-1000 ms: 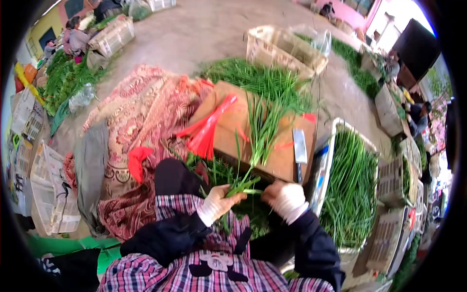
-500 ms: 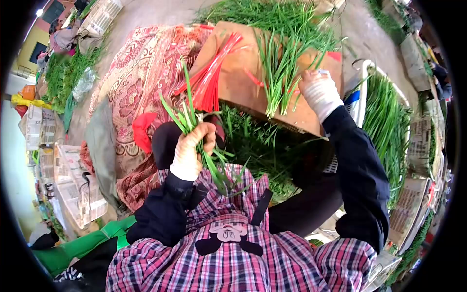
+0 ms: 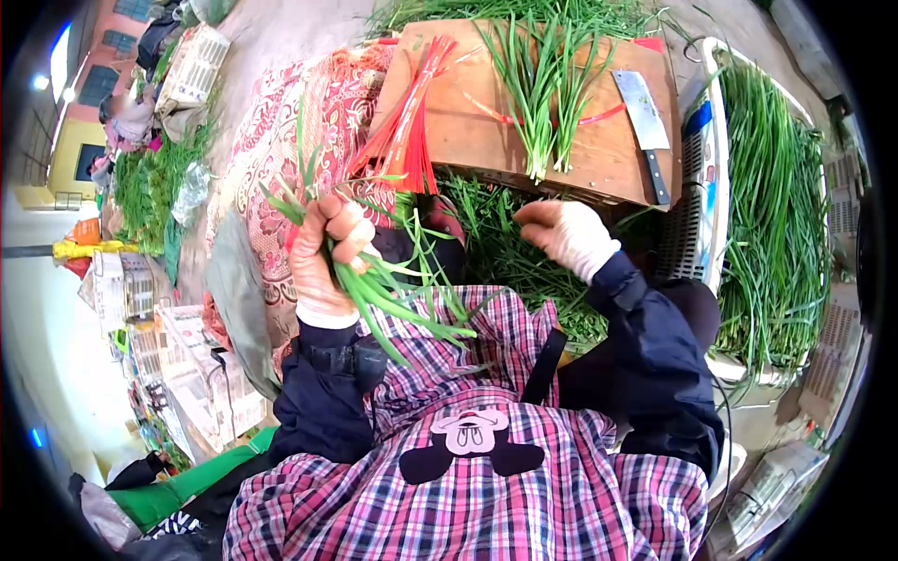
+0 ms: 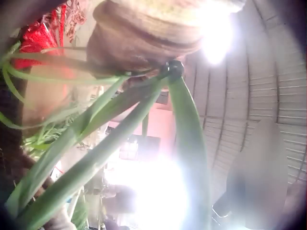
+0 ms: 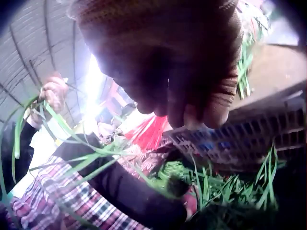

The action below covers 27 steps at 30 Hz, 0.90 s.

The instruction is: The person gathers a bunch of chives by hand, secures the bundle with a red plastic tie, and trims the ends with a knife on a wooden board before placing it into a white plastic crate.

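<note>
My left hand (image 3: 329, 245) grips a loose handful of long green garlic chives (image 3: 398, 313), raised over the left of my lap. In the left wrist view, several broad leaves (image 4: 96, 153) hang below its curled fingers. My right hand (image 3: 569, 238) is in front of the wooden board (image 3: 430, 150), fingers loosely bent with nothing between them. On that board lie two bunches of garlic chives (image 3: 535, 140), pale ends toward me. A bundle of red ties (image 3: 404, 140) is at the board's left, and a cleaver (image 3: 640, 110) with a black handle at its right.
A white crate (image 3: 716, 187) heaped with garlic chives (image 3: 772, 215) stands to the right. Loose green leaves (image 3: 524, 257) fill the space below the board. Patterned red cloth (image 3: 281, 131) covers the left side, with more crates (image 3: 210, 374) beyond.
My left hand has moved up and left with its chives. My right hand has gone out to the board and come back; a smaller bunch now lies beside the first one there.
</note>
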Available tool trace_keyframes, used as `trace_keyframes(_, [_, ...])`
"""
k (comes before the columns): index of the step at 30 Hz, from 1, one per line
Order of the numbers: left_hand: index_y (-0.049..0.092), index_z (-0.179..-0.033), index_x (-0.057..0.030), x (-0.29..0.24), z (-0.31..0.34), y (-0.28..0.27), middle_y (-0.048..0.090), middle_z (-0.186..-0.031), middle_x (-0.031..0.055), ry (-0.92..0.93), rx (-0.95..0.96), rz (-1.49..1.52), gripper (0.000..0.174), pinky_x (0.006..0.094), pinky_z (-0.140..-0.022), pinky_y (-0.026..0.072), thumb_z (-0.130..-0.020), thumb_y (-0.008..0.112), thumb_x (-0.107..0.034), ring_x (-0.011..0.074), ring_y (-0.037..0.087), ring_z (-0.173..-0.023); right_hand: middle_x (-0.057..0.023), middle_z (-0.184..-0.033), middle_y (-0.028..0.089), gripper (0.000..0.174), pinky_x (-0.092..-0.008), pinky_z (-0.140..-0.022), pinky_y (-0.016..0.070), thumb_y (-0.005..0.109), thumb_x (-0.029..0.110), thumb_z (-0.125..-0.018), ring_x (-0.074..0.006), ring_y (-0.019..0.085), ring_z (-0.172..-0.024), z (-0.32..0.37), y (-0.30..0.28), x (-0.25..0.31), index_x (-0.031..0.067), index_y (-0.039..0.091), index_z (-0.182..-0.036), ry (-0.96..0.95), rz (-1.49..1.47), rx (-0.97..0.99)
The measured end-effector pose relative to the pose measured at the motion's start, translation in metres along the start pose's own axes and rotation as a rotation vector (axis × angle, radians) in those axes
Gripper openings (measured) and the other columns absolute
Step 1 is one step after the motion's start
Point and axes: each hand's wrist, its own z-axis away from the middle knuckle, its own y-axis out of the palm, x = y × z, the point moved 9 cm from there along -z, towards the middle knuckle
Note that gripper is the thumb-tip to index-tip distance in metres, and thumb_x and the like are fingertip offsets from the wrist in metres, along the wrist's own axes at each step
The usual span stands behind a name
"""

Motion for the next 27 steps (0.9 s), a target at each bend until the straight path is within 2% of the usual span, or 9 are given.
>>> trace_keyframes(5, [0.059, -0.091, -0.0126, 0.003, 0.020, 0.053, 0.031, -0.070, -0.0056, -0.015, 0.155, 0.012, 0.024, 0.0284, -0.056, 0.0386, -0.100, 0.045, -0.030, 0.0081, 0.034, -0.058, -0.0195, -0.118, 0.063, 0.059, -0.0343, -0.095, 0.0439, 0.057, 0.051, -0.088, -0.0291, 0.058, -0.112, -0.009, 0.078, -0.030, 0.0011, 0.061, -0.119, 0.240, -0.456, 0.060])
trace_keyframes(8, [0.054, -0.082, -0.0127, 0.015, 0.030, 0.072, 0.032, -0.069, -0.0053, -0.011, 0.156, -0.016, 0.026, 0.0268, -0.053, 0.0376, -0.100, 0.045, -0.030, 0.0077, 0.035, -0.057, -0.0114, -0.119, 0.063, 0.072, -0.0334, -0.100, 0.0388, 0.048, 0.062, -0.090, -0.0217, 0.057, -0.112, -0.028, 0.134, -0.024, 0.0007, 0.056, -0.126, 0.231, -0.851, 0.166])
trace_keyframes(11, [0.051, -0.078, -0.0117, 0.026, 0.037, 0.084, 0.033, -0.068, -0.0053, -0.049, 0.171, -0.019, 0.029, 0.0263, -0.052, 0.0379, -0.099, 0.046, -0.030, 0.0077, 0.035, -0.056, -0.0114, -0.110, 0.064, 0.059, -0.0347, -0.095, 0.0445, 0.051, 0.051, -0.094, -0.0215, 0.060, -0.105, -0.036, 0.169, -0.002, 0.0002, 0.054, -0.125, 0.260, -1.451, 0.235])
trace_keyframes(14, [0.046, -0.074, -0.0133, 0.030, 0.037, 0.068, 0.032, -0.066, -0.0057, -0.114, 0.098, -0.070, 0.029, 0.0270, -0.051, 0.0386, -0.098, 0.049, -0.029, 0.0072, 0.034, -0.053, -0.0115, -0.102, 0.066, 0.036, -0.0335, -0.082, 0.0503, 0.060, 0.029, -0.093, -0.0216, 0.064, -0.088, -0.028, 0.141, 0.011, -0.0008, 0.060, -0.113, 0.281, -1.488, 0.121])
trace_keyframes(15, [0.054, -0.080, -0.0117, 0.026, 0.033, 0.067, 0.028, -0.062, -0.0052, -0.023, 0.035, -0.156, 0.024, 0.0274, -0.051, 0.0402, -0.097, 0.052, -0.028, 0.0077, 0.031, -0.050, -0.0030, -0.090, 0.067, 0.027, -0.0233, -0.073, 0.0475, 0.064, 0.026, -0.088, -0.0120, 0.062, -0.081, -0.022, 0.119, 0.014, 0.0037, 0.066, -0.104, 0.250, -1.460, -0.013])
trace_keyframes(16, [0.064, -0.101, -0.0112, 0.019, 0.027, 0.047, 0.044, -0.070, -0.0027, -0.016, 0.039, -0.263, 0.025, 0.0246, -0.048, 0.0394, -0.097, 0.050, -0.032, 0.0089, 0.043, -0.055, -0.0019, -0.090, 0.067, 0.027, -0.0225, -0.072, 0.0458, 0.065, 0.026, -0.088, -0.0108, 0.061, -0.081, -0.013, 0.099, 0.005, 0.0035, 0.066, -0.103, 0.278, -1.352, -0.094])
trace_keyframes(18, [0.062, -0.103, -0.0062, 0.005, 0.033, 0.013, 0.060, -0.075, 0.0010, 0.130, -0.415, -0.355, 0.024, 0.0256, -0.047, 0.0450, -0.093, 0.058, -0.028, 0.0132, 0.059, -0.062, 0.0004, -0.088, 0.067, 0.027, -0.0209, -0.069, 0.0418, 0.066, 0.026, -0.086, -0.0077, 0.057, -0.078, 0.013, 0.048, -0.004, 0.0030, 0.068, -0.100, 0.375, -1.043, -0.292])
trace_keyframes(23, [0.061, -0.106, -0.0046, -0.002, 0.016, -0.025, 0.065, -0.091, 0.0095, 0.171, -0.274, -0.312, 0.026, 0.0282, -0.058, 0.0535, -0.092, 0.060, -0.027, 0.0219, 0.064, -0.078, -0.0030, -0.087, 0.061, 0.023, -0.0246, -0.070, 0.0442, 0.070, 0.017, -0.083, -0.0104, 0.057, -0.078, 0.071, -0.038, -0.034, -0.0045, 0.068, -0.091, 0.264, -0.537, -0.652])
trace_keyframes(27, [0.063, -0.103, -0.0060, -0.005, 0.017, -0.028, 0.065, -0.096, 0.0092, 0.185, -0.297, -0.257, 0.025, 0.0363, -0.072, 0.0547, -0.091, 0.062, -0.027, 0.0240, 0.063, -0.087, -0.0068, -0.080, 0.061, 0.014, -0.0281, -0.067, 0.0456, 0.068, 0.013, -0.083, -0.0154, 0.059, -0.072, 0.108, -0.092, 0.009, -0.0005, 0.069, -0.087, 0.172, -0.065, -0.747])
